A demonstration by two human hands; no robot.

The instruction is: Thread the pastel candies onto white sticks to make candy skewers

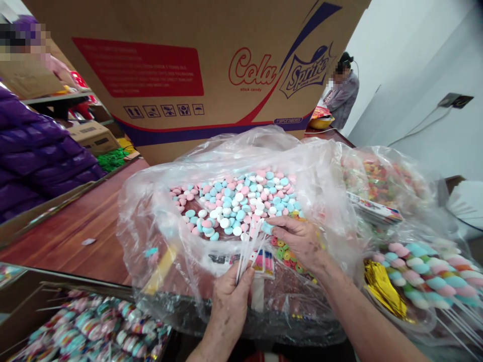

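Note:
My left hand (229, 296) is closed round several thin white sticks (247, 246) that fan upward from its fingers. Near the stick tops, my right hand (298, 241) pinches a light blue candy (267, 227) between thumb and fingers; whether a stick has entered it I cannot tell. Behind both hands, a heap of pink, blue and white round candies (237, 201) lies on a clear plastic bag (151, 221). Ring-shaped gummies (289, 256) in red, yellow and green lie below my right hand. A printed colourful packet (264, 264) is partly hidden behind the sticks.
A large cardboard box (211, 110) stands behind the heap. Finished candy skewers (433, 271) and gold wrappers (383, 289) sit at right. Wrapped candy sticks (94, 327) fill a box at lower left. One person (345, 93) stands at the back right, another (56, 65) at far left.

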